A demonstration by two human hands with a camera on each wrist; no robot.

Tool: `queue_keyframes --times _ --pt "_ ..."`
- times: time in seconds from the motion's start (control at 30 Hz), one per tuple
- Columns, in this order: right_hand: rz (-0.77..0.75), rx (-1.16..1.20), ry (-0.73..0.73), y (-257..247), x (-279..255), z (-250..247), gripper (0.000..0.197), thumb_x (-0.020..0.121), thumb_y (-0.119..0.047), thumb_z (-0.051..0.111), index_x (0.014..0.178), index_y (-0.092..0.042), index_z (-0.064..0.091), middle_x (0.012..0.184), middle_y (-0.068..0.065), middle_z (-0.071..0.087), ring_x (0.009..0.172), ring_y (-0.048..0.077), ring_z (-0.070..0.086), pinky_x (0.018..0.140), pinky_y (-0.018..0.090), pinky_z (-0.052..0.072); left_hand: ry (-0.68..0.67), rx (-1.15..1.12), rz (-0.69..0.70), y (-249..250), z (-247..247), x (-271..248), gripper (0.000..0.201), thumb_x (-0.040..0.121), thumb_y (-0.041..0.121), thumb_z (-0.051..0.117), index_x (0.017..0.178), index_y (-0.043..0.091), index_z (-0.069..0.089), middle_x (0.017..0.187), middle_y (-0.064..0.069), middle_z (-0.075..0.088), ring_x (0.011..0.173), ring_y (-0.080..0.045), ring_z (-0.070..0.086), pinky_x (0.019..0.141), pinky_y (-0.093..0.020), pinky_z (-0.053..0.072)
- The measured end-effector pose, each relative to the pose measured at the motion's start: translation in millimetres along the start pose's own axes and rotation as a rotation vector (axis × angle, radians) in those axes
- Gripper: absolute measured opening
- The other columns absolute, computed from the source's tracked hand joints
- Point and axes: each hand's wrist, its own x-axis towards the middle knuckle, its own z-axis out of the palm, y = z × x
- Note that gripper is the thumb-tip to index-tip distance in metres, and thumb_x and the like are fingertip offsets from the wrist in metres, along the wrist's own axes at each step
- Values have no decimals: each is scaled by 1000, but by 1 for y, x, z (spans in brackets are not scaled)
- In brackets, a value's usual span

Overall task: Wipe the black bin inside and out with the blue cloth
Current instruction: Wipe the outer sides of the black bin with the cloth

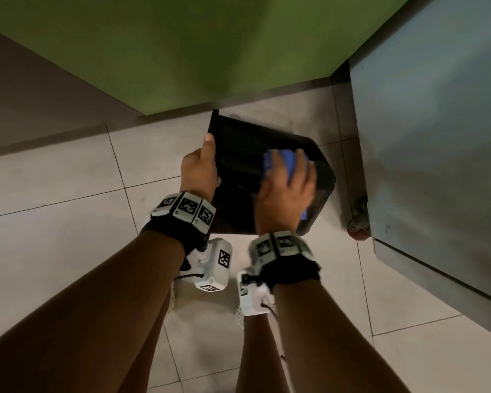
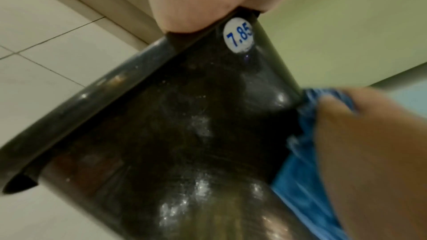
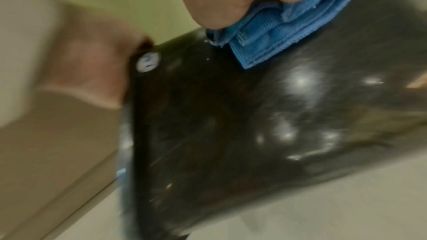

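With the left hand (image 1: pixel 199 174) gripping the black bin (image 1: pixel 238 148) by its rim, the right hand (image 1: pixel 284 197) is pressing the blue cloth (image 1: pixel 289 162), fingers spread, along its outer wall; next, probably, rotating the bin.

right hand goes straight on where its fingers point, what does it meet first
More outer wall of the black bin: the right hand presses the blue cloth on it; beyond, probably floor tiles.

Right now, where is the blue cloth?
In the head view, the blue cloth is right of centre, pressed flat under the right hand against the outside of the black bin, whose rim the left hand grips.
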Motion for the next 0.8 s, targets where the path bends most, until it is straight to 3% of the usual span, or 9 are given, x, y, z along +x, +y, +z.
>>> queue_keyframes --times 0.1,0.2,0.33,0.4,0.47,0.57,0.63,0.73,0.8 --pt "141 -18 41 44 17 -14 42 89 -29 34 121 -17 59 134 22 48 120 45 43 96 52 39 -20 -22 6 -2 1 -2 42 98 39 36 70 8 44 58 -3 36 45 -8 38 34 -9 32" --pt "354 97 -23 70 34 -23 43 92 -25 32 126 -8 52 133 22 46 117 40 45 95 40 36 -12 -11 16 -6 0 -2 43 97 40 36 67 9 42 58 -3 34 47 -9 36 35 -9 32" --pt "564 95 -19 58 39 -19 37 95 -17 39 131 -10 47 143 18 36 124 39 37 101 42 33 2 23 13 -8 0 -3 44 97 41 35 66 11 41 58 -2 37 53 -11 37 36 -6 32" --pt "467 44 29 36 28 -14 36 92 -16 44 127 -15 53 145 18 36 126 45 34 102 53 34 13 29 16 -6 0 -1 46 98 40 34 62 12 42 59 0 42 54 -10 41 37 -4 33" --pt "215 -33 77 13 10 -5 39 84 -14 57 123 -20 57 140 18 43 124 48 37 95 62 37 26 35 25 -3 1 0 48 98 40 34 59 13 42 58 0 43 53 -10 42 36 -5 33" --pt "-75 -1 -47 -15 -16 5 64 73 -8 70 128 -26 43 144 8 30 130 42 25 96 63 33 37 29 8 -1 2 0 47 98 39 35 59 14 45 59 0 46 53 -9 44 35 -5 33" --pt "-112 49 -71 -17 -16 7 66 74 -10 71 128 -28 39 142 5 26 130 38 23 97 63 31 35 31 -2 -1 1 0 47 98 39 35 61 14 47 61 0 48 54 -8 46 35 -3 34" --pt "-70 5 -62 1 -5 7 68 71 -8 74 128 -28 42 143 10 38 130 42 30 98 62 32 30 40 -3 1 0 4 49 97 40 35 59 13 47 60 0 48 56 -9 48 36 -3 35" --pt "10 0 7 16 7 -2 55 76 -10 62 127 -24 50 142 16 40 128 47 32 97 62 34 15 27 -14 2 1 8 47 97 42 35 63 11 47 63 -3 49 55 -11 47 35 -5 35"
